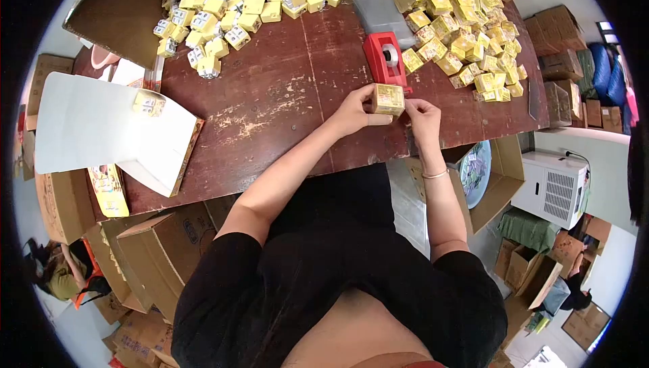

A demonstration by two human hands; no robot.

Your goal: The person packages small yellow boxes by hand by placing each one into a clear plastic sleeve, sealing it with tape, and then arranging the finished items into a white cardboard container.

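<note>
My left hand (353,112) is closed around a small yellow printed box (389,100), held over the table near its front edge. Beside the box's right side, my right hand (424,122) has its thumb and fingers pinched together. Whatever is between those fingertips is too small to make out. Just behind the box stands a red tape dispenser (378,64) with a roll of tape in it.
Loose yellow-and-white small boxes (253,4) are heaped at the back left, and shiny yellow boxes (466,30) at the right. A white-lined open carton (145,135) stands left. Below the table's right edge, a cardboard box (503,182) holds a blue basin (475,173).
</note>
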